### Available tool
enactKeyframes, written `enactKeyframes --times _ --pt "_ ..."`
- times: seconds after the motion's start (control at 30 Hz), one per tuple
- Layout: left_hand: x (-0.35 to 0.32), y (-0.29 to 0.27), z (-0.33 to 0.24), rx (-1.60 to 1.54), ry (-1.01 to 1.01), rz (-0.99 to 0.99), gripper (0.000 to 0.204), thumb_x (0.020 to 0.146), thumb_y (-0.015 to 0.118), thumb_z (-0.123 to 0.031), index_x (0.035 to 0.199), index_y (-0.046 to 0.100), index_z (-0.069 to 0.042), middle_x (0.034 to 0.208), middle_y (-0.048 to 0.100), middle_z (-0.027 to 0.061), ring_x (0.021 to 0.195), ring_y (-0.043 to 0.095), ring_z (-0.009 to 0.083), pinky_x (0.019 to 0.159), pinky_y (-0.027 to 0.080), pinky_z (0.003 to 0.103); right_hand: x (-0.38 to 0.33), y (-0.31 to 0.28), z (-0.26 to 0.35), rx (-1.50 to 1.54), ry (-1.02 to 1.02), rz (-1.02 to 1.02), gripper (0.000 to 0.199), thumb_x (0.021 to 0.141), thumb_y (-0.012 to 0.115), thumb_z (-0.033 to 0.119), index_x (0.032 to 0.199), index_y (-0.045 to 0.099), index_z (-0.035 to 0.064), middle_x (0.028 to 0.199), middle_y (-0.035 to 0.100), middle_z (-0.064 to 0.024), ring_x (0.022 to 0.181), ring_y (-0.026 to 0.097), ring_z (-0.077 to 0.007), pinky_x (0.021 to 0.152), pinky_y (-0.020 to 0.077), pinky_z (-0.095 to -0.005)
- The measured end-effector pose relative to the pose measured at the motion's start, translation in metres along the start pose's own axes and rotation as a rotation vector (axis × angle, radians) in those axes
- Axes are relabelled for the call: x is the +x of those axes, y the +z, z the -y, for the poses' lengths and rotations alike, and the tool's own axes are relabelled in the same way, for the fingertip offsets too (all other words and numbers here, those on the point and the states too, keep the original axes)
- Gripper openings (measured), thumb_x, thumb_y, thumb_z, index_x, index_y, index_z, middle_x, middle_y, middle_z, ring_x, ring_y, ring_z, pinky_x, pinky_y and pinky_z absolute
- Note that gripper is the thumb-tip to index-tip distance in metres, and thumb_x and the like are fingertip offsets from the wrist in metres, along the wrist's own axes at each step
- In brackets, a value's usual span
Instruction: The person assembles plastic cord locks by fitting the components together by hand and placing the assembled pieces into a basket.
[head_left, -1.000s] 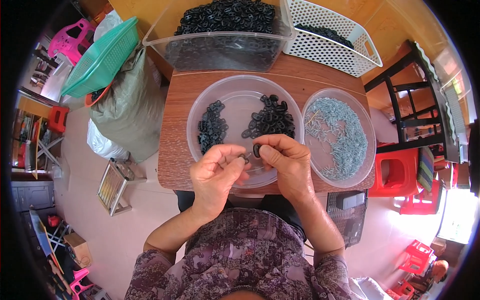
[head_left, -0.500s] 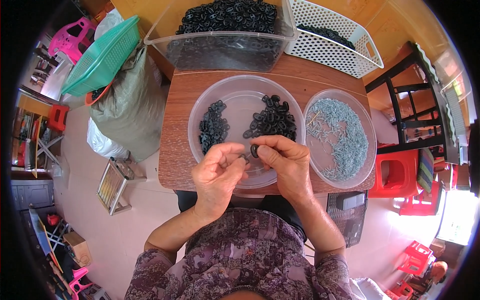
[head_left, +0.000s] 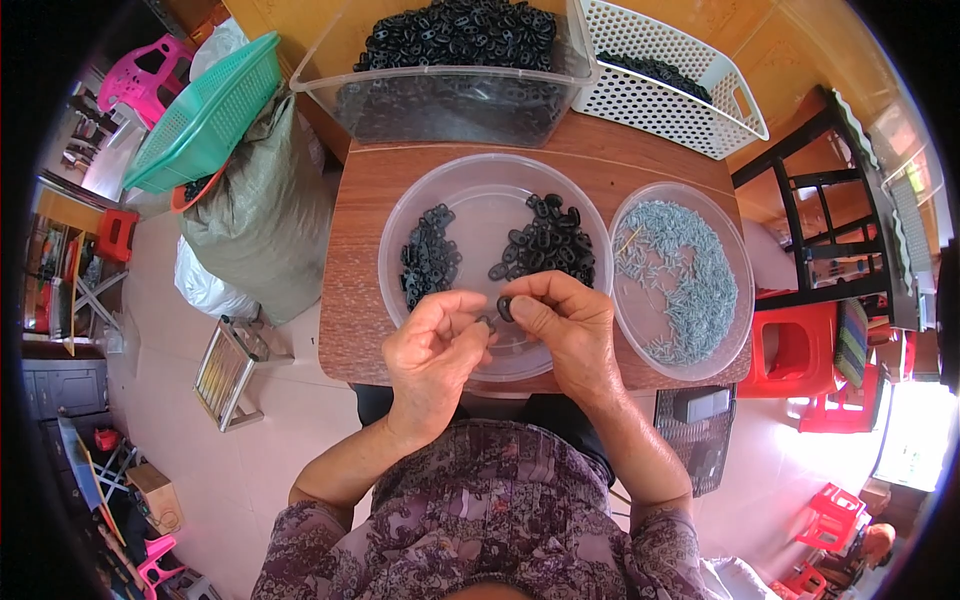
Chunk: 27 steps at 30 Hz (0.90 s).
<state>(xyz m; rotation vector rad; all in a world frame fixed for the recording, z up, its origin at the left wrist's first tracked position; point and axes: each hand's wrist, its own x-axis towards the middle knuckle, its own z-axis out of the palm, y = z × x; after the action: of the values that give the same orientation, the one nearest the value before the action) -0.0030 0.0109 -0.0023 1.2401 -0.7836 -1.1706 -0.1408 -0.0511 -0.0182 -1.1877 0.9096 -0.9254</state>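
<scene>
Over the near rim of a round clear tub (head_left: 394,222), my two hands face each other. My right hand (head_left: 572,328) pinches a black oval plastic piece (head_left: 505,308) between thumb and fingers. Curled fingers of my left hand (head_left: 430,350) grip a small dark piece (head_left: 487,324), mostly covered by the fingertips. The two pieces are close but apart. Inside the tub, a heap of small black parts (head_left: 430,255) lies on the left, and a heap of black oval pieces (head_left: 545,240) on the right.
Right of the tub, a clear oval tray (head_left: 628,325) holds many small grey-blue pins (head_left: 695,290). At the table's far edge stand a large clear bin (head_left: 450,70) and a white perforated basket (head_left: 665,108), both with black parts. A full sack (head_left: 255,215) stands on the left.
The black oval piece in my right hand has shifted slightly left and turned a little. My left hand has hardly moved. The whole view has shifted slightly.
</scene>
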Motion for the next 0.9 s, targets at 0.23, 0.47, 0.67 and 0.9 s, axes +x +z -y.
enactKeyframes --times 0.23,0.47,0.67,0.9 --pt "0.001 -0.002 0.002 -0.017 0.019 0.014 0.022 0.083 0.054 0.008 0.105 0.055 0.004 0.079 0.062 0.005 0.065 0.057 0.0064 0.059 0.047 0.019 0.001 0.0 -0.001 0.026 0.029 0.029 0.013 0.083 0.061 0.002 0.095 0.065 -0.0004 0.08 0.063 -0.0005 0.069 0.052 -0.0043 0.06 0.0427 -0.0186" --pt "0.0 -0.002 0.004 -0.008 0.009 0.005 0.022 0.083 0.054 0.007 0.105 0.056 0.004 0.078 0.061 0.0034 0.065 0.056 0.0054 0.059 0.046 0.019 0.002 0.0 -0.002 0.023 0.028 0.047 0.013 0.083 0.062 0.002 0.095 0.065 -0.0005 0.08 0.064 -0.0009 0.069 0.053 -0.004 0.059 0.0428 -0.0186" --pt "0.002 0.001 0.007 0.01 0.074 -0.005 0.021 0.085 0.055 0.003 0.106 0.055 0.003 0.076 0.061 0.0058 0.061 0.058 0.0083 0.054 0.047 0.019 -0.001 0.006 0.003 0.073 -0.011 0.053 0.011 0.084 0.061 0.002 0.093 0.065 -0.0018 0.081 0.064 -0.0016 0.074 0.056 -0.0056 0.067 0.0457 -0.0197" --pt "0.004 0.002 0.01 -0.019 0.031 -0.007 0.023 0.086 0.055 0.003 0.109 0.053 0.002 0.079 0.059 0.0029 0.064 0.055 0.0064 0.056 0.044 0.018 -0.005 0.01 0.003 0.003 -0.012 -0.028 0.009 0.085 0.059 0.001 0.092 0.064 -0.0021 0.084 0.063 -0.001 0.077 0.055 -0.0064 0.07 0.0454 -0.0203"
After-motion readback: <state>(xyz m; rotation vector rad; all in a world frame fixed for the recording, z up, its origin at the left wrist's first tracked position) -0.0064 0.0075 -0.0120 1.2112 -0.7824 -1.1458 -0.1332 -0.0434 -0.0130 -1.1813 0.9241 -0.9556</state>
